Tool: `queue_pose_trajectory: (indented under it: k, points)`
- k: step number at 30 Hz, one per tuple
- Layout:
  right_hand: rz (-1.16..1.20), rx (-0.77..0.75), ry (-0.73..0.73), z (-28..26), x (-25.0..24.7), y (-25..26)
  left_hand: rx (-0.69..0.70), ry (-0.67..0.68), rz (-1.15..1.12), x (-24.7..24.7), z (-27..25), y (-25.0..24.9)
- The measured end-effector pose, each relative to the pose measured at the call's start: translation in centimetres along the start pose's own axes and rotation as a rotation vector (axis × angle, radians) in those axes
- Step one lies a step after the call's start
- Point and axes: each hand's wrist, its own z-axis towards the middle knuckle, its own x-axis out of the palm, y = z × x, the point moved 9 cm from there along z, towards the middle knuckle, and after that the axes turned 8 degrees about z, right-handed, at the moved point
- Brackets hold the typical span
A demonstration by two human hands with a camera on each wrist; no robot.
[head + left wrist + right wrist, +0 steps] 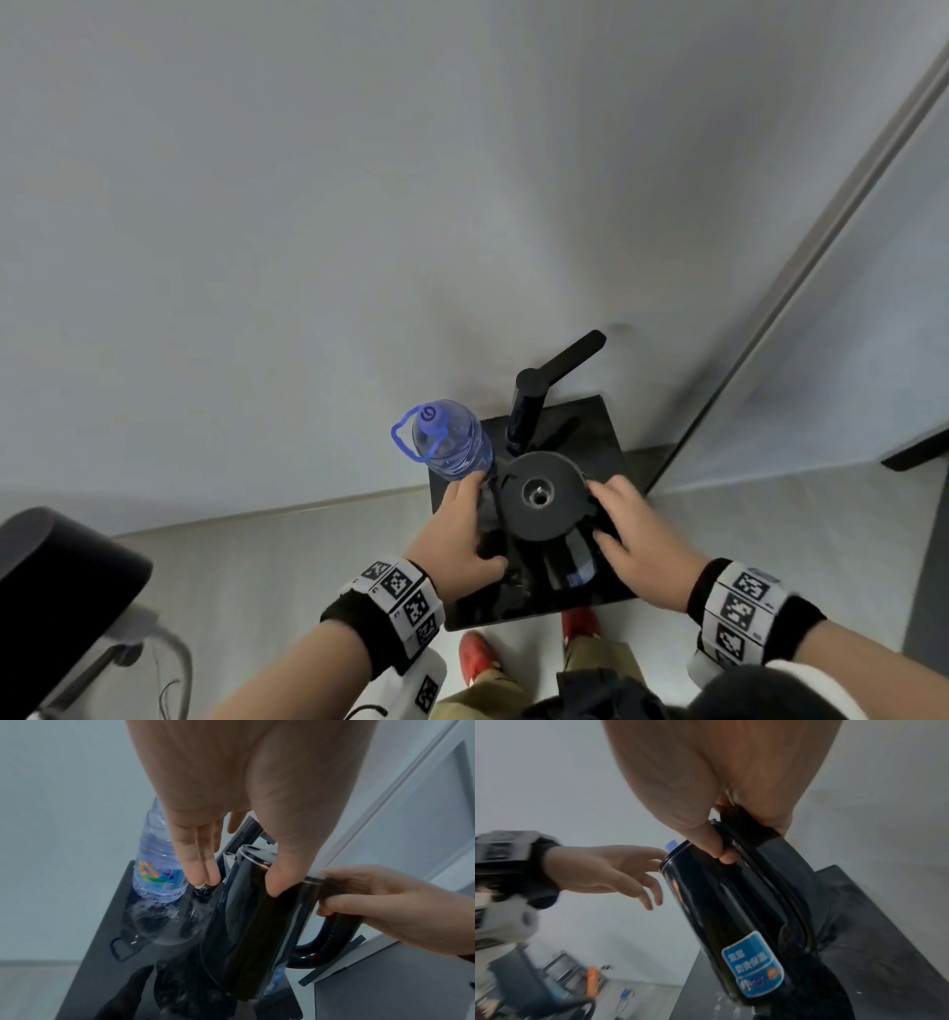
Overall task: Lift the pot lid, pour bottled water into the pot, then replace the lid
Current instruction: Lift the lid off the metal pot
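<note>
A black pot [565, 560] with a dark grey lid [539, 496] sitting on it stands on a black tray [590, 426]. My right hand [611, 519] grips the pot's curved handle [331, 939], fingers wrapped round it [722, 852]. My left hand [480, 514] lies open against the pot's left side. Its thumb touches the pot wall [257, 912] below the lid rim [254, 854], and its straight fingers [203, 866] hang between pot and bottle. The clear water bottle [452, 444] with a blue cap and carry loop stands upright just left of the pot [156, 862].
A black tap-like spout [554, 375] rises behind the pot on the tray. A pale wall is close behind, a door frame [821, 257] to the right. A dark chair [61, 575] stands at lower left. The person's red shoes [477, 658] show below the tray.
</note>
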Motion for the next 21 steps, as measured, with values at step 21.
queue_pose_trajectory:
  k: [21]
  points:
    - [-0.071,-0.123,0.091,5.3,5.7,0.8,-0.161,-0.146,-0.141,0.7,-1.9,7.2]
